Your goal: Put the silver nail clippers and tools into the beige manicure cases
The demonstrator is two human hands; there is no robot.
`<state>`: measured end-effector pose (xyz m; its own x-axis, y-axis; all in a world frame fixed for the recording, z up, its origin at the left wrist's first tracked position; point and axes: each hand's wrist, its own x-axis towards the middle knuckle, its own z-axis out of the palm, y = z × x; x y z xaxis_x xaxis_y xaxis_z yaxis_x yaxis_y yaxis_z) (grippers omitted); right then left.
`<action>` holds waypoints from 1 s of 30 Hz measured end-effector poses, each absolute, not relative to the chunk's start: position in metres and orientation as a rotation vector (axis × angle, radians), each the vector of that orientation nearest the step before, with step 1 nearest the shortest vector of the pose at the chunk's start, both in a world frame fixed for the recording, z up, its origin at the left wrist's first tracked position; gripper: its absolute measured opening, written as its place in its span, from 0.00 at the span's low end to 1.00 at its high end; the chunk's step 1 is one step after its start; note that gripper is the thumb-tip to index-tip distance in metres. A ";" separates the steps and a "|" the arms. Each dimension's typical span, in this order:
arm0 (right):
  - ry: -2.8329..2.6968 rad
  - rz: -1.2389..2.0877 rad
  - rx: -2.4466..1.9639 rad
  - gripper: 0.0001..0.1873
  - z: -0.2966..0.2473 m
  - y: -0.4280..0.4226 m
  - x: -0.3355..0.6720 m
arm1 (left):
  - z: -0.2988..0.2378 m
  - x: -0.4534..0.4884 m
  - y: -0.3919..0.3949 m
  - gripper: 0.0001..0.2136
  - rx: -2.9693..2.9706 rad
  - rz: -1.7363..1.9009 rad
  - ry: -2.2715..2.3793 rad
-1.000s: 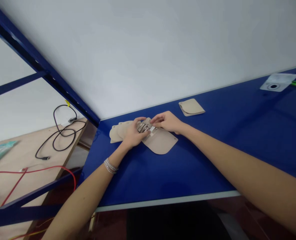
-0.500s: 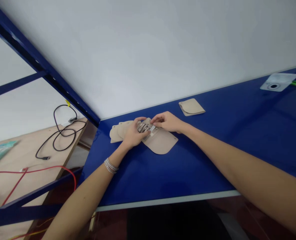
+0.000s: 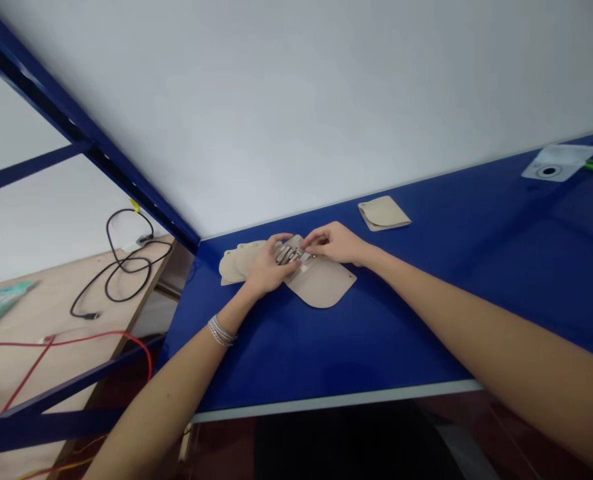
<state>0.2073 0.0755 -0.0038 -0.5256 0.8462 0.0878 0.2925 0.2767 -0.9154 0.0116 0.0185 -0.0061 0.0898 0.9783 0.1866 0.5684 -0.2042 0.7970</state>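
An unfolded beige snap pouch (image 3: 323, 283) lies on the blue table, its flap spread toward me. Several small shiny metal tools (image 3: 290, 255), like those of a manicure set, sit in its middle; their exact kinds are too small to tell. My left hand (image 3: 267, 267) grips the pouch's left side, thumb in front and fingers behind. At the pouch's upper right, my right hand (image 3: 333, 241) is closed in a pinch on one of the small metal tools, its fingertips partly hiding it. Overlapping beige pouches (image 3: 233, 265) lie just left of my left hand.
A folded beige pouch (image 3: 383, 213) lies farther back on the blue table (image 3: 376, 340). At the far right is a clear-and-white packet (image 3: 559, 163) beside something green. Black cable (image 3: 121, 263) and red cable (image 3: 96, 335) run over the wooden table, past a blue metal frame (image 3: 91, 153).
The metal tools within the pouch have shifted slightly under my right fingertips. Both hands stay almost in the same place on the pouch.
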 end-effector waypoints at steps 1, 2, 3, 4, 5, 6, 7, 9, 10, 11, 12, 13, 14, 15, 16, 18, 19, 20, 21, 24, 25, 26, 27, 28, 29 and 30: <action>-1.953 1.237 -1.028 0.09 -0.003 0.075 0.207 | -0.006 0.012 0.019 0.27 1.834 0.986 1.520; -1.941 1.239 -1.034 0.09 -0.003 0.075 0.207 | -0.005 0.012 0.018 0.27 1.838 0.985 1.520; -1.934 1.238 -1.037 0.09 -0.003 0.076 0.207 | -0.005 0.013 0.018 0.27 1.844 0.985 1.519; -1.929 1.239 -1.038 0.09 -0.003 0.076 0.207 | -0.004 0.013 0.018 0.27 1.851 0.982 1.518; -1.923 1.241 -1.035 0.09 -0.004 0.076 0.207 | -0.003 0.013 0.018 0.26 1.854 0.980 1.520; -1.916 1.245 -1.031 0.09 -0.004 0.076 0.207 | -0.003 0.014 0.017 0.26 1.855 0.979 1.526; -1.907 1.252 -1.026 0.09 -0.004 0.077 0.207 | -0.003 0.014 0.017 0.26 1.855 0.977 1.531; -1.888 1.263 -1.021 0.09 -0.005 0.077 0.207 | -0.003 0.014 0.017 0.26 1.852 0.979 1.529; -1.879 1.268 -1.021 0.09 -0.005 0.077 0.207 | -0.003 0.014 0.017 0.26 1.850 0.981 1.524; -1.874 1.272 -1.022 0.09 -0.005 0.078 0.207 | -0.003 0.013 0.017 0.26 1.848 0.987 1.520; -1.871 1.274 -1.024 0.09 -0.006 0.078 0.207 | -0.004 0.013 0.017 0.26 1.848 0.988 1.516; -1.870 1.274 -1.026 0.09 -0.006 0.078 0.207 | -0.004 0.013 0.017 0.26 1.847 0.990 1.515; -1.868 1.273 -1.027 0.09 -0.006 0.078 0.207 | -0.004 0.013 0.017 0.26 1.848 0.989 1.517; -1.866 1.273 -1.025 0.09 -0.006 0.079 0.207 | -0.004 0.013 0.017 0.26 1.849 0.987 1.518; -1.863 1.272 -1.024 0.09 -0.007 0.079 0.207 | -0.004 0.013 0.017 0.26 1.850 0.987 1.515; -1.860 1.267 -1.023 0.09 -0.007 0.080 0.207 | -0.005 0.013 0.017 0.26 1.855 0.989 1.513; -1.859 1.261 -1.026 0.09 -0.007 0.080 0.207 | -0.005 0.013 0.018 0.26 1.855 0.994 1.515; -1.859 1.254 -1.034 0.09 -0.007 0.080 0.207 | -0.005 0.013 0.018 0.26 1.854 0.996 1.516; -1.862 1.248 -1.041 0.09 -0.007 0.080 0.208 | -0.005 0.013 0.018 0.26 1.851 0.998 1.516; -1.881 1.279 -1.024 0.09 -0.004 0.080 0.209 | -0.005 0.013 0.018 0.26 1.838 0.990 1.502; -1.895 1.306 -1.006 0.09 -0.003 0.079 0.210 | -0.005 0.013 0.018 0.26 1.838 0.982 1.496; -1.911 1.331 -0.987 0.10 -0.001 0.078 0.210 | -0.005 0.012 0.018 0.26 1.839 0.976 1.492; -1.935 1.348 -0.970 0.10 0.001 0.077 0.211 | -0.006 0.012 0.018 0.26 1.840 0.972 1.488; -1.965 1.350 -0.957 0.11 0.002 0.076 0.211 | -0.006 0.011 0.018 0.26 1.842 0.971 1.484; -1.999 1.337 -0.946 0.12 0.003 0.075 0.211 | -0.007 0.011 0.019 0.26 1.845 0.973 1.481; -2.028 1.315 -0.939 0.12 0.004 0.074 0.211 | -0.008 0.011 0.019 0.26 1.847 0.976 1.475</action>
<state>0.2115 0.0738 0.0042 -0.6105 0.7891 0.0676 0.2603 0.2805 -0.9239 0.0106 0.0191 -0.0077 0.1226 0.9746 0.1875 0.5538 -0.2240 0.8020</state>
